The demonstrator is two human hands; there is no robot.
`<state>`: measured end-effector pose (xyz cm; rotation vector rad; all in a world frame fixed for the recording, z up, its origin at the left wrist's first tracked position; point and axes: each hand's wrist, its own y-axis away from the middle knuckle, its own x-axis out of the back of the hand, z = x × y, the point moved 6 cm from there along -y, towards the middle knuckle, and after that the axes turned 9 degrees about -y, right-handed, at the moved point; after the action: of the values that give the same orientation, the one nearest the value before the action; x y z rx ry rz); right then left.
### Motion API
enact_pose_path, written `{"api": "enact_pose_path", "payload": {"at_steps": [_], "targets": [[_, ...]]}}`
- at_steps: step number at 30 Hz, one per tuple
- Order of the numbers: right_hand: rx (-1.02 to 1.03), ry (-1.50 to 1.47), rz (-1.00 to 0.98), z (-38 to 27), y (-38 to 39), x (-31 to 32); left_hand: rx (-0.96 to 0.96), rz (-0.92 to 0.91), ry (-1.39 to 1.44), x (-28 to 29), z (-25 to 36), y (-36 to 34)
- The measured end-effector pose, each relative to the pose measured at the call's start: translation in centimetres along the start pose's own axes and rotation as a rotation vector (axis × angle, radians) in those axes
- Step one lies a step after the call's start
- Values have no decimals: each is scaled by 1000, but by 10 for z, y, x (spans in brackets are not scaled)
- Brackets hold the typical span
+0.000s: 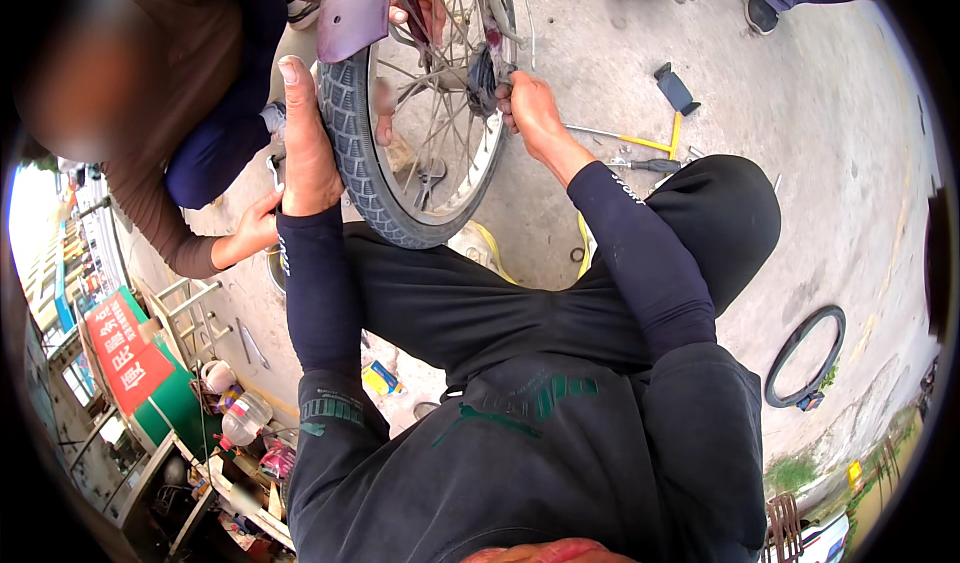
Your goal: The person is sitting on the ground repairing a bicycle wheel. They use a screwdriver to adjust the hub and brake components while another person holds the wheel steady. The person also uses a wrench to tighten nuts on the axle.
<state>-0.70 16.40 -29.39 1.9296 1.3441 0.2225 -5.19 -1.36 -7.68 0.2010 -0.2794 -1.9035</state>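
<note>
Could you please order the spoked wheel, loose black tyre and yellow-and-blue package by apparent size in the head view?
1. Spoked wheel, largest
2. Loose black tyre
3. Yellow-and-blue package, smallest

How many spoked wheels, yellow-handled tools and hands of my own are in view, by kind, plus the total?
Spoked wheel: 1
Yellow-handled tool: 1
Your left hand and right hand: 2
Total: 4

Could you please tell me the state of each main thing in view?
Bicycle wheel: upright, tyre fitted.
Purple mudguard: in place over the tyre.
Left hand: extended against the tyre, fingers partly hidden.
Right hand: fingers curled near the wheel's centre, grip unclear.
Loose tyre: lying on the ground.
Adjustable wrench: lying down.
Yellow tool: lying down.
</note>
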Motion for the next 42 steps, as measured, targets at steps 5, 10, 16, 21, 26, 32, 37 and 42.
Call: {"api": "enact_pose_path", "payload": {"at_steps": [5,10,16,21,26,32,37,42], "targets": [[73,106,4,6,-11,4,6,-13,-11,2,-1,0],[61,83,54,11,-16,4,-34,-81,-80,-9,7,-3],[70,143,91,4,-14,5,-66,-92,-123,-4,2,-8],[94,127,76,1,-10,6,-79,-34,-101,-6,9,-5],[82,117,50,-3,-3,5,-94,-128,-54,0,-4,-11],[95,131,31,-4,-3,6,-105,-133,-30,0,-8,-13],[108,251,40,-13,3,-4,-124,-77,-41,3,-7,-12],[66,185,53,-21,13,-6,-194,-4,-285,-2,16,-10]]}}
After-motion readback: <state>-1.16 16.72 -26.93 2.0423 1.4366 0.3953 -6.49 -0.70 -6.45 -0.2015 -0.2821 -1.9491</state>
